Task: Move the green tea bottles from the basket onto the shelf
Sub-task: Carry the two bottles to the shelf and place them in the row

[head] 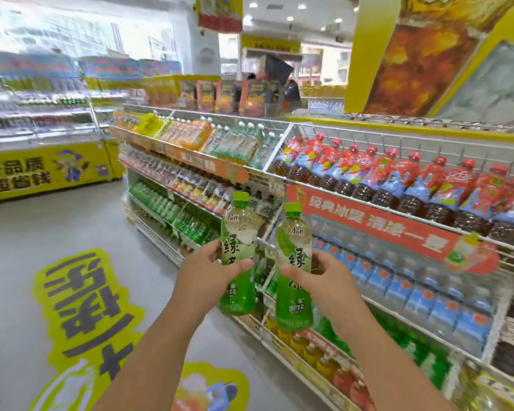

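I hold two green tea bottles upright in front of the drinks shelf [279, 173]. My left hand [208, 271] grips the left green tea bottle [238, 232] round its middle, thumb across the label. My right hand [324, 277] grips the right green tea bottle [293, 298] the same way. Both bottles have green caps and green-and-white labels. They hang in the air in front of the shelf's middle tiers, touching no rack. The basket is out of view.
The wire shelf runs from centre to right, with red-capped iced tea bottles [398, 185] on top, blue-labelled water [413, 292] below, green bottles [175, 212] at left. A yellow freezer case [42, 170] stands far left. Grey floor with yellow decals [80, 298] lies left.
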`<state>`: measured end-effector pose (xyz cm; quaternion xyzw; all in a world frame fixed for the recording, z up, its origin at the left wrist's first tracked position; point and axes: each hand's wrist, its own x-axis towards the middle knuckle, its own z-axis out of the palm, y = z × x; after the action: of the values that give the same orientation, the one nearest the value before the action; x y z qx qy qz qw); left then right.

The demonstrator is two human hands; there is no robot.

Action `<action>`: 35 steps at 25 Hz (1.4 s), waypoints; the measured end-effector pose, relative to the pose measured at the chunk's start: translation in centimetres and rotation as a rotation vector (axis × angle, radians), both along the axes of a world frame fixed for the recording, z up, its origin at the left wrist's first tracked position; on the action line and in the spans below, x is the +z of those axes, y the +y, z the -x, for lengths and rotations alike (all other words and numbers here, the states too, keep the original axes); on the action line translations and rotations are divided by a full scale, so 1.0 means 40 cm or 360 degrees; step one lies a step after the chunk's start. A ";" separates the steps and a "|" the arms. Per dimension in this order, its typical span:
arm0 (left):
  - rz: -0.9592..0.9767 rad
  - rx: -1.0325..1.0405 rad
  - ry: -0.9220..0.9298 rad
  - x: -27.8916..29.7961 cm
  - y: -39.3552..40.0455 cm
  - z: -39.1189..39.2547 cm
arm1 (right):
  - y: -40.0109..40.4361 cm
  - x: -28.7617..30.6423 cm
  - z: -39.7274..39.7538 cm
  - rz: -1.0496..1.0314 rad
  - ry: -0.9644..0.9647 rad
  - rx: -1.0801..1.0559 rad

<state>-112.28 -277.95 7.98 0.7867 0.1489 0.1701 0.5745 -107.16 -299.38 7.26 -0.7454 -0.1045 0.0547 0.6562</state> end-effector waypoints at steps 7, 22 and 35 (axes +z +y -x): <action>-0.0004 0.0012 0.0058 -0.009 0.300 -0.130 | 0.281 0.026 -0.138 0.0088 -0.0002 0.0016; -0.0059 0.0092 0.0052 -0.001 0.644 -0.688 | 0.672 0.004 -0.720 -0.0002 -0.0027 0.0103; -0.0125 -0.0596 -0.0001 -0.007 1.008 -1.180 | 1.020 -0.012 -1.002 0.0065 -0.0070 -0.0573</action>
<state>-65.08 -237.63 7.69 0.8223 -0.0069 0.0661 0.5651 -67.09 -258.60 6.77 -0.7663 0.0174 -0.0779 0.6375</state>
